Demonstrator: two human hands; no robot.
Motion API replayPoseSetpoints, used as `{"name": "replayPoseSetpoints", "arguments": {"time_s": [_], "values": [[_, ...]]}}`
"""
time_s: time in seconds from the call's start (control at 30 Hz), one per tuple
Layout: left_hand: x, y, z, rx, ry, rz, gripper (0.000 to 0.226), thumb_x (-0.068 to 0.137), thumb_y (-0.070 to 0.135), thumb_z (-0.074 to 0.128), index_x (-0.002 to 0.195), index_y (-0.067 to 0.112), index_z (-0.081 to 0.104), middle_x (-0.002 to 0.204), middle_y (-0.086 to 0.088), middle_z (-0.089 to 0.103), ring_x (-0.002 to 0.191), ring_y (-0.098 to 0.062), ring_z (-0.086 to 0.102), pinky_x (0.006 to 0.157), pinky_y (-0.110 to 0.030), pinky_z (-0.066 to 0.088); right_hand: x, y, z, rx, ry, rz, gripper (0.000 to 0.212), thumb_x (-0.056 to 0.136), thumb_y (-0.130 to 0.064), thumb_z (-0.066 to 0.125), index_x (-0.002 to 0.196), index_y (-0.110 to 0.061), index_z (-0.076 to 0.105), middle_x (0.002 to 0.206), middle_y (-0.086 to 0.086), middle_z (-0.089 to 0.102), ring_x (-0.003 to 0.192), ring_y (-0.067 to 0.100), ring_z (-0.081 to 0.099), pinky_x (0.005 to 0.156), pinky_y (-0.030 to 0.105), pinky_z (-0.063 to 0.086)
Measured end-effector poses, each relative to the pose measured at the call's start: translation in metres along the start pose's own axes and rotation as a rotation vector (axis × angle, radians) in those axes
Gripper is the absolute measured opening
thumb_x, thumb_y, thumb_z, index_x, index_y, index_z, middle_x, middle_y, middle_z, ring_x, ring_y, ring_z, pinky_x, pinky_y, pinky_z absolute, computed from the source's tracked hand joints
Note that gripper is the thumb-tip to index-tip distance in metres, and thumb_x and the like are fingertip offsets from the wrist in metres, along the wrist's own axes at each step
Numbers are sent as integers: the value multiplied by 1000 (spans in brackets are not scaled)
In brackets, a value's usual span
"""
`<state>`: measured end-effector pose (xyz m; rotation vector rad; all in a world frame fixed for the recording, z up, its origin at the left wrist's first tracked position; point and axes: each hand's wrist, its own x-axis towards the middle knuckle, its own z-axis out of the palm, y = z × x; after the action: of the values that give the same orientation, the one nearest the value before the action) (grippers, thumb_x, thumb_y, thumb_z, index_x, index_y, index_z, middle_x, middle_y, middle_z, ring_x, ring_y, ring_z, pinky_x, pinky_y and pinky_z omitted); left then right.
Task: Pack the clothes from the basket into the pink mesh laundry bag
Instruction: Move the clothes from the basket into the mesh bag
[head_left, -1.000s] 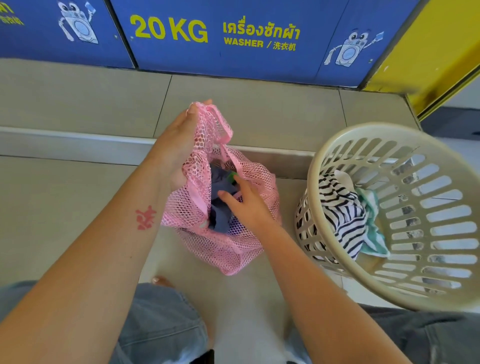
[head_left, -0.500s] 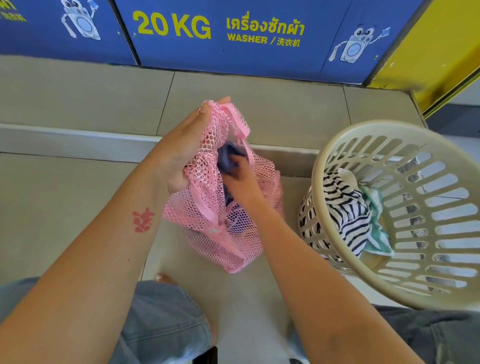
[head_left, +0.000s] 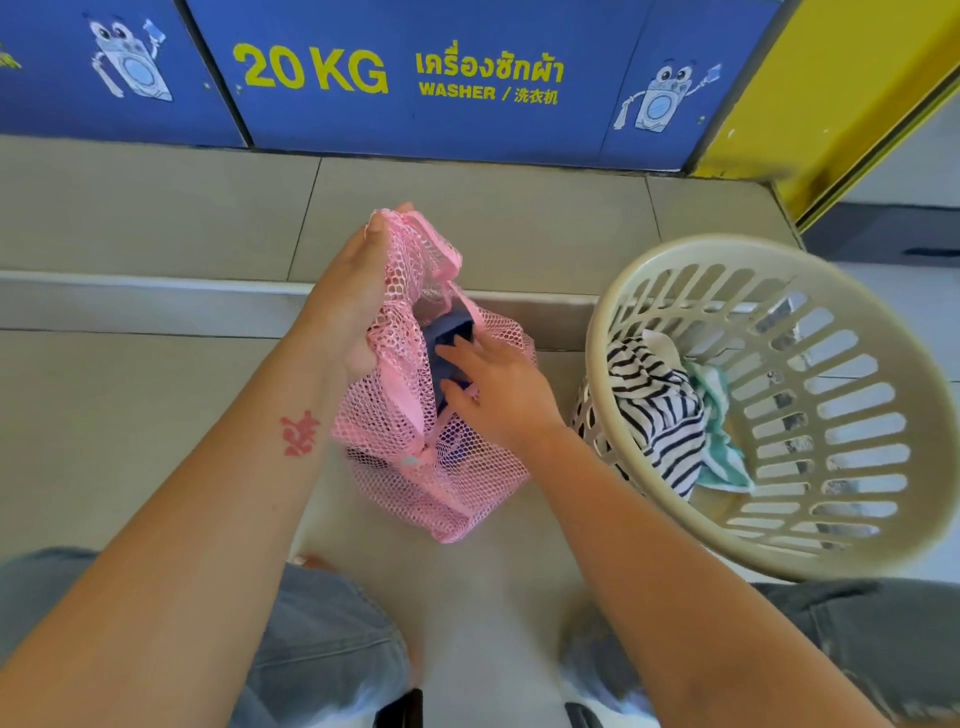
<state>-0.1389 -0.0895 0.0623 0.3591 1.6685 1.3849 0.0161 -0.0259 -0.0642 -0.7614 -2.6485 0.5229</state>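
on the tiled step below the blue washer panels, the left hand (head_left: 358, 296) pinches the rim of the pink mesh laundry bag (head_left: 431, 467) closed-fisted, lifting its mouth open; the right hand (head_left: 498, 384), fingers loosely spread, presses a dark blue garment (head_left: 449, 338) inside; the cream slatted plastic basket (head_left: 675, 535) with a striped top (head_left: 660, 410) sits just beside, within easy reach

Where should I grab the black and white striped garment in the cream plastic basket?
Pinch the bunched top of the black and white striped garment from above through the open mouth of the cream plastic basket. It is heaped against the near wall and partly overlaps the mint green cloth, so a top grip probably lifts it alone.
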Motion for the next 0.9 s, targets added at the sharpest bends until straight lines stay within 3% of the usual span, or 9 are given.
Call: {"name": "replayPoseSetpoints", "arguments": {"time_s": [0.07, 0.17, 0.3, 0.37, 0.43, 0.57, 0.7, 0.9], "values": [[-6, 1, 13, 0, 19, 6, 30, 102, 60, 35, 101, 54, 64, 141, 1, 61, 121, -24, 63, 101, -52, 52, -5, 5, -23, -29, 88, -5, 42, 90, -34, 55, 128, -20, 63, 134, 2, 62, 131, 27, 52, 106, 41, 43], [-11, -1, 29, 28, 44, 0, 27, 103, 58, 34, 105, 49, 60, 139, -1, 61, 115, -23, 65, 99, -48, 53, -15, 18, -56, -83, 199, 48, 46, 93, -38, 52, 135, -20, 57, 144, 5, 53, 139, 24, 43, 113, 41, 35], [-9, -4, 47, 18, 53, -2, 40, 103, 58, 35, 132, 41, 57, 141, -2, 59, 118, -26, 63, 105, -53, 49, -40, 53, -90, -83, 359, 329, 45, 94, -41, 50, 133, -20, 58, 147, 6, 50, 138, 26, 44, 112, 41, 35], [-7, -7, 53, 26, 63, -6, 45, 102, 60, 36, 139, 39, 53, 141, -3, 59, 118, -27, 63, 104, -54, 49, -52, 77, -97, -62, 354, 521, 47, 94, -41, 49, 136, -20, 53, 148, 5, 49, 138, 27, 42, 114, 44, 34], [-5, -11, 58, 34, 72, -2, 48, 101, 61, 37, 141, 39, 51, 141, -3, 59, 118, -28, 64, 103, -55, 50, -66, 103, -98, -90, 221, 720, 56, 93, -45, 49, 143, -22, 42, 155, 4, 38, 142, 29, 35, 116, 46, 29], [1, -18, 67, 67, 120, 30, 50, 98, 64, 36, 138, 38, 52, 139, 0, 59, 120, -27, 62, 104, -55, 49, -93, 142, -86, -169, -273, 963, 97, 84, -57, 63, 155, -31, 2, 165, 6, -3, 150, 37, 8, 117, 58, 19], [14, -29, 78, 130, 145, 77, 53, 90, 69, 35, 133, 46, 57, 136, 5, 62, 120, -23, 62, 104, -53, 50, -89, 166, -68, -216, -568, 911, 125, 69, -62, 76, 148, -47, -20, 160, 0, -28, 149, 37, -11, 107, 76, 16], [41, -38, 102, 121, 151, 43, 45, 99, 64, 34, 131, 42, 58, 133, 8, 61, 120, -20, 62, 102, -49, 52, -73, 192, -30, -336, -772, 762, 133, 62, -66, 78, 144, -51, -25, 154, 0, -40, 146, 42, -19, 101, 80, 20]]}}
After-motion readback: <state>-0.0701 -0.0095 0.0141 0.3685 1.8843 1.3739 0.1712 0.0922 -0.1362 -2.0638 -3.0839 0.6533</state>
